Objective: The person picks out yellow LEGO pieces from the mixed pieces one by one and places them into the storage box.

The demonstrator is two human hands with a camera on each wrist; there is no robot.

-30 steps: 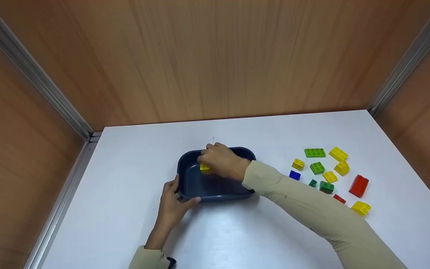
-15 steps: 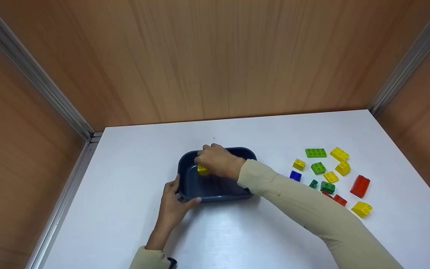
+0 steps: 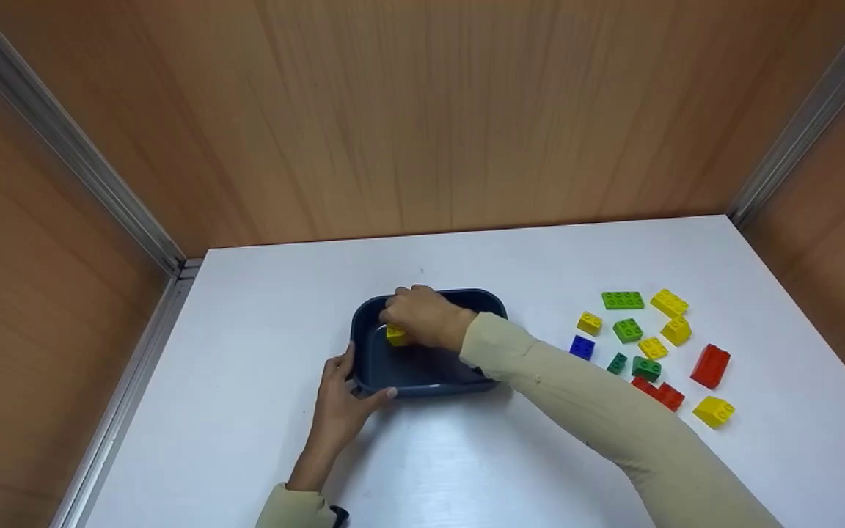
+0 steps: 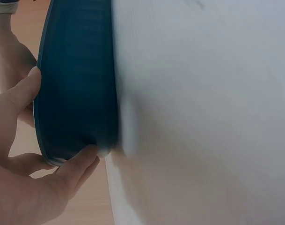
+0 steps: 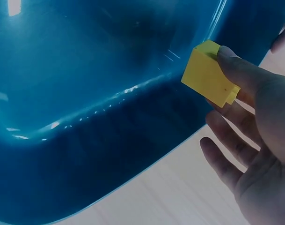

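A dark blue tray (image 3: 430,381) stands on the white table. My left hand (image 3: 338,407) grips its near left corner, with the thumb on the near rim and the fingers along the left side; the left wrist view shows the fingers around the tray's wall (image 4: 76,84). Over the tray's far left part, my right hand (image 3: 426,315) pinches a yellow toy brick (image 5: 210,72) between thumb and fingers. In the head view that yellow brick (image 3: 397,336) is partly hidden under the hand. Whether it touches the tray floor I cannot tell.
On the right of the table (image 3: 261,315) lie several loose bricks, among them a light green one (image 3: 623,301), a blue one (image 3: 582,347), a red one (image 3: 710,366) and a yellow one (image 3: 714,412). A wooden panel (image 3: 422,117) rises behind the table.
My right hand, still holding the yellow brick, has shifted slightly left and down within the tray. More of a red brick shows beside the sleeve. My left hand stays put.
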